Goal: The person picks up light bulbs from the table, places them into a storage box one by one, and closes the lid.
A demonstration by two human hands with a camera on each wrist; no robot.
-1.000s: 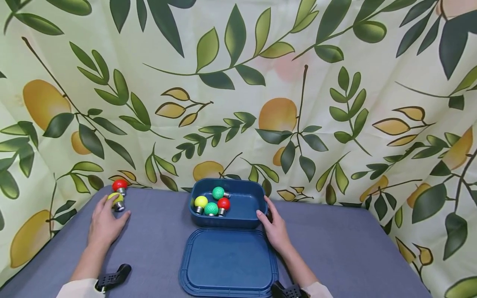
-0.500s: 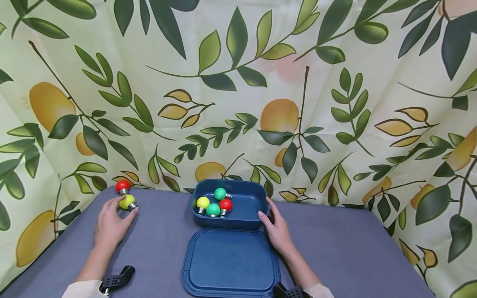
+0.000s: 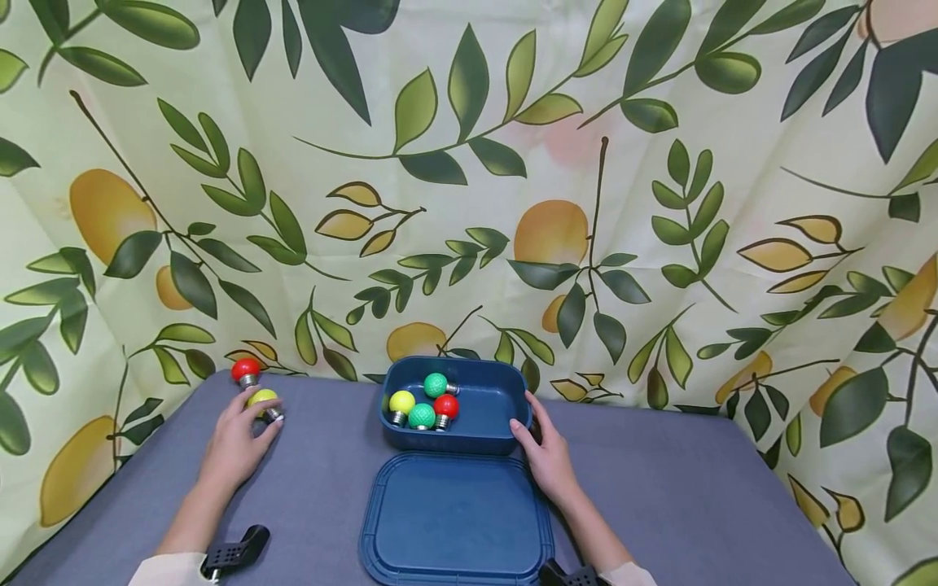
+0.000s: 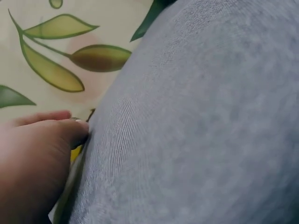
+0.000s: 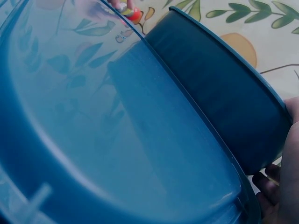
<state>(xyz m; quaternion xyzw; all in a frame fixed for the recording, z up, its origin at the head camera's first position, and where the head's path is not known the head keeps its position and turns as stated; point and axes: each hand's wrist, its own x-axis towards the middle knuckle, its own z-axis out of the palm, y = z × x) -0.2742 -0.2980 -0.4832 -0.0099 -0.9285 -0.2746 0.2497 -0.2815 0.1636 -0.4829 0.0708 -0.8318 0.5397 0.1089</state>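
Note:
At the left of the head view, my left hand [image 3: 233, 443] pinches a yellow light bulb [image 3: 263, 398] with a silver screw base between thumb and fingers. A red light bulb [image 3: 245, 371] lies just behind it. In the left wrist view the hand [image 4: 39, 158] hides most of the bulb. My right hand [image 3: 548, 456] grips the right end of a blue box [image 3: 458, 442], thumb at the rim. Inside the box, toward its left, lie a yellow bulb [image 3: 401, 401], a red bulb [image 3: 445, 406] and two green bulbs [image 3: 421, 416]. The right wrist view shows the fingers under the box end.
A blue lid [image 3: 458, 521] lies flat on the grey-blue cloth table [image 3: 681, 488], directly in front of the box. A leaf-and-fruit printed curtain [image 3: 469, 203] stands behind the table and along its sides.
My left hand has moved to the right with the yellow bulb, away from the red bulb. The right hand stays on the box. The head view has shifted slightly.

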